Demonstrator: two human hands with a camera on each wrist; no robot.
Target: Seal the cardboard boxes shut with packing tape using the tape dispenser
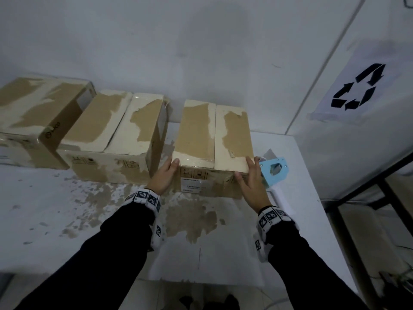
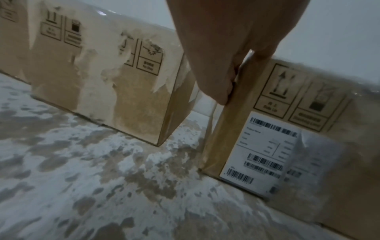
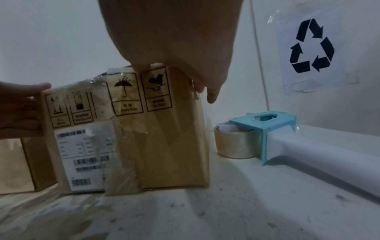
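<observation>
The rightmost cardboard box [image 1: 212, 135] stands on the table with its flaps down and a seam along the middle of its top. My left hand [image 1: 166, 175] grips its near left corner, thumb on the top edge and fingers [image 2: 222, 87] curled round the side edge. At the near right corner, my right hand [image 1: 250, 177] holds on with fingers over the top and thumb on the front face [image 3: 160, 138]. The blue and white tape dispenser [image 1: 273, 170] lies on the table just right of the box, untouched, its clear tape roll [image 3: 236, 144] facing the box.
A second box [image 1: 116, 126] sits close to the left of the held one, and a third box [image 1: 33, 108] lies further left. The table [image 1: 67, 209] is white with worn brown patches. A recycling sign [image 1: 357, 88] hangs on the right wall above a dark metal frame [image 1: 380, 198].
</observation>
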